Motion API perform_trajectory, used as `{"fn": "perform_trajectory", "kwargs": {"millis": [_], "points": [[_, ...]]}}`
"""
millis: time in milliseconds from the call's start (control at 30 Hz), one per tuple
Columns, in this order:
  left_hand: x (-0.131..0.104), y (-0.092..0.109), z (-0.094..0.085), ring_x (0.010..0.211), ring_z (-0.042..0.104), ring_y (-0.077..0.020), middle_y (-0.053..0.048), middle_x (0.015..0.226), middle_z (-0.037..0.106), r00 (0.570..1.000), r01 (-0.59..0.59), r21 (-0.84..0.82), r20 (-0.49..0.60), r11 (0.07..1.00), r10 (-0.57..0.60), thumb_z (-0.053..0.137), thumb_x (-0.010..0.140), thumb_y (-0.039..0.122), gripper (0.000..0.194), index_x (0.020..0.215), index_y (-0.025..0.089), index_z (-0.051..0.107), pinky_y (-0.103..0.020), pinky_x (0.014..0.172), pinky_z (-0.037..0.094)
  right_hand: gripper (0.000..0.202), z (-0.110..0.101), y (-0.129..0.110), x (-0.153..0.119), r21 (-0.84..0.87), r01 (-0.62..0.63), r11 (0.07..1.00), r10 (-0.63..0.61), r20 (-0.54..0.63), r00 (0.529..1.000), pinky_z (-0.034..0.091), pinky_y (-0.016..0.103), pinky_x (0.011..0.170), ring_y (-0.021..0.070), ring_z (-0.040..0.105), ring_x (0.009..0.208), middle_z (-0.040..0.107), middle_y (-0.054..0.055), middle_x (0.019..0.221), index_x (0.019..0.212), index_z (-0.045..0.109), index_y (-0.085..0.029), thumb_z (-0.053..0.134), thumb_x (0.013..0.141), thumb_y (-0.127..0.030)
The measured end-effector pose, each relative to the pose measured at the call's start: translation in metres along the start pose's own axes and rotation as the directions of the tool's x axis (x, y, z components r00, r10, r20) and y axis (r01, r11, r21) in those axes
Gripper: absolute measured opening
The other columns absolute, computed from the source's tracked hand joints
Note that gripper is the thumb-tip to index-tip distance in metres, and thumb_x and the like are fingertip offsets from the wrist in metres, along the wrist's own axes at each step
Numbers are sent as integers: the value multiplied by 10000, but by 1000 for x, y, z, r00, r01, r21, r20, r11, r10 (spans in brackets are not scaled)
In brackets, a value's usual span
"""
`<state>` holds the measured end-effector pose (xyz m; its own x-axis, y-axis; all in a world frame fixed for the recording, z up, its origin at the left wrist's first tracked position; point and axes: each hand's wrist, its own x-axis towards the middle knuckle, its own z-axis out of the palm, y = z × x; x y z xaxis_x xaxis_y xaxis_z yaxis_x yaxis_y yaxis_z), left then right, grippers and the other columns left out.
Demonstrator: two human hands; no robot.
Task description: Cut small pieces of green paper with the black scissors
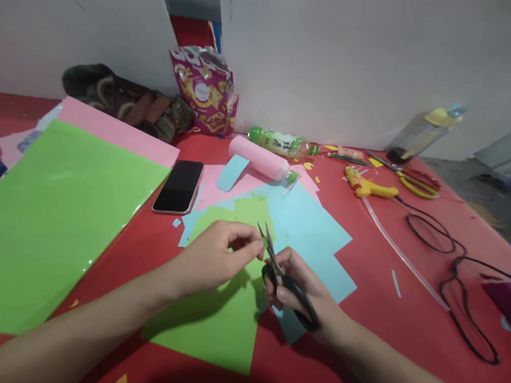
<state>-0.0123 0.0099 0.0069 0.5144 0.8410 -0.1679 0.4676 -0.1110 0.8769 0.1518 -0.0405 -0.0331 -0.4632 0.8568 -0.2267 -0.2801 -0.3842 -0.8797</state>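
My right hand [298, 282] grips black-handled scissors [299, 302], its fingers through the loops. The blades point up and away, slightly parted. A small piece of green paper [265, 242] sits between them. My left hand [226, 252] pinches that piece between thumb and fingertips, close beside the blades. Both hands hover over a sheet of green paper [217, 330] and light blue paper [309, 215]. Just beyond lies a bottle wrapped in pink paper [259, 158], on its side, with a blue paper strip [233, 173] leaning against it.
A phone [179, 187] lies left of the papers, near a large green sheet pack [74, 218]. Behind stand a snack bag [204, 92] and a lying tea bottle [278, 139]. To the right are a yellow glue gun [368, 184] with looping cable, pliers [419, 180] and a clear bottle [420, 136].
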Motion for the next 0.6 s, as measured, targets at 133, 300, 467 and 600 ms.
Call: {"fn": "perform_trajectory", "kwargs": {"millis": [133,300,467,600], "points": [[0,-2,-4,546,437,-101,16,575,489,1000,-4,69,17,998,3,405,771,269,226,646,149,552,-184,485,326,378,0,-1,0,-15,-18,1000,18,-4,1000,269,240,517,75,366,536,407,-53,647,775,414,-207,663,618,-444],[0,1,-8,574,453,-110,13,569,496,999,-1,152,52,988,-6,410,756,255,215,631,151,551,-183,506,333,393,0,-1,0,-24,-38,999,38,10,999,254,239,511,71,342,514,383,-67,611,797,403,-205,665,620,-438],[-1,3,-11,534,434,-100,21,543,479,997,-8,165,72,986,-4,407,753,237,211,627,151,553,-182,487,315,390,1,0,1,-27,-42,999,43,10,999,241,234,500,67,326,503,361,-73,604,789,407,-206,666,616,-442],[-1,2,-13,506,417,-94,27,522,458,997,-17,189,79,982,2,408,752,237,216,616,151,552,-179,471,299,378,0,1,1,-36,-51,998,52,17,999,239,229,491,66,343,509,376,-69,620,794,411,-206,666,623,-428]]}}
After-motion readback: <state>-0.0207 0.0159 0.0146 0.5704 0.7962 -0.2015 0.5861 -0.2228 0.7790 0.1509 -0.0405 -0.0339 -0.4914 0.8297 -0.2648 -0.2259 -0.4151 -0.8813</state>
